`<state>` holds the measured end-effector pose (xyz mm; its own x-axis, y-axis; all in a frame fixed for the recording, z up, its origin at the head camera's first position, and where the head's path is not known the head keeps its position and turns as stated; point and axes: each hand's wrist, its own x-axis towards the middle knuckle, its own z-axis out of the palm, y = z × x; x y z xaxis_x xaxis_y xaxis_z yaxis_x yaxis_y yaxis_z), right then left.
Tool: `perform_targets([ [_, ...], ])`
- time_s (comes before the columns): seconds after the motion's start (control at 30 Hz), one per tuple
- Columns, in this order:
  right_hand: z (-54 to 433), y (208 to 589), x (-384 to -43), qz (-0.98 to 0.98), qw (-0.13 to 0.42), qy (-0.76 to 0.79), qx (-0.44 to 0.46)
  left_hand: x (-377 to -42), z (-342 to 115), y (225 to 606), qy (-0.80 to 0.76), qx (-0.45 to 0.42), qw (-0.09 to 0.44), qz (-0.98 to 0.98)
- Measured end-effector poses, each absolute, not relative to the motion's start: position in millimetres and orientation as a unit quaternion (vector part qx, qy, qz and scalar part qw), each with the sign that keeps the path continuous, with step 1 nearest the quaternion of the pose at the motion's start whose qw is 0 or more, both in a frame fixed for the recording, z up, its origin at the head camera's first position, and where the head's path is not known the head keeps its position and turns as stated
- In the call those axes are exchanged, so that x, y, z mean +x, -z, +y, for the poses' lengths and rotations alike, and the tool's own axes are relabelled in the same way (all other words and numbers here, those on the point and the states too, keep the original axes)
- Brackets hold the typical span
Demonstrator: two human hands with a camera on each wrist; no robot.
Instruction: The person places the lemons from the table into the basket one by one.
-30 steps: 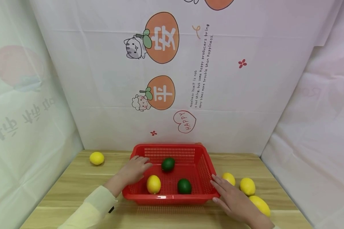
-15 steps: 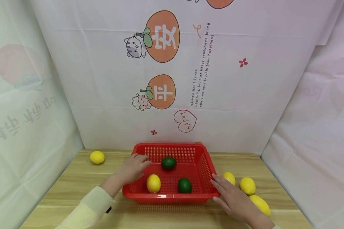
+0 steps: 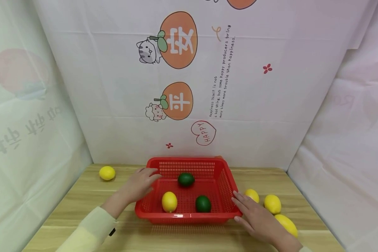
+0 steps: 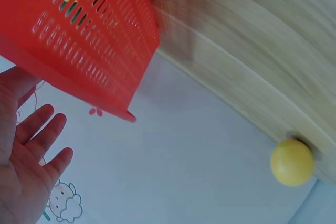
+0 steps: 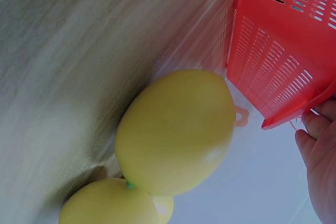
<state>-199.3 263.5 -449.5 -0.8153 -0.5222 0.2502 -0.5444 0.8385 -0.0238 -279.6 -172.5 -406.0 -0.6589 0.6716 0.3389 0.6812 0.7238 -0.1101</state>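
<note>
A red perforated plastic basket [image 3: 189, 216] stands on the table and holds one yellow lemon [image 3: 169, 202] and two dark green, lime-like fruits [image 3: 186, 179]. Over the basket's left rim hangs my left hand [image 3: 135, 186], its fingers spread and loosely bent, gripping nothing. In the left wrist view those fingers [image 4: 48, 135] are apart from the basket wall, while the thumb lies close under its rim. My right hand [image 3: 255, 217] rests with fairly straight fingers on the right rim, near several lemons. Part of the right hand [image 5: 321, 153] shows at the right wrist view's edge, against the rim.
A single lemon [image 3: 107, 173] lies at the table's back left. Several lemons, one of them large in the right wrist view [image 5: 176, 132], lie right of the basket. A printed white cloth [image 3: 249, 105] stands behind, with white cloth on both sides of the wooden table [image 3: 82, 213].
My left hand has drawn back slightly leftward from over the basket. The green fruit at the back has rolled a little and now lies more sideways. The right hand has stayed put.
</note>
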Motion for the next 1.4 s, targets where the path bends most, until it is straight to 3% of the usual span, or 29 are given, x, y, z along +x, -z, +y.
perform_targets([
  [0.57,265,450,-200,-0.954,0.110,-0.048,0.275,-276,-200,400,0.034,-0.332,0.233,-0.913],
  [0.97,264,451,-201,-0.955,0.106,-0.051,0.273,-282,-246,413,0.010,-0.290,0.270,-0.918],
  [1.4,265,453,-200,-0.952,0.117,-0.053,0.277,-291,-289,430,0.021,-0.238,0.256,-0.937],
])
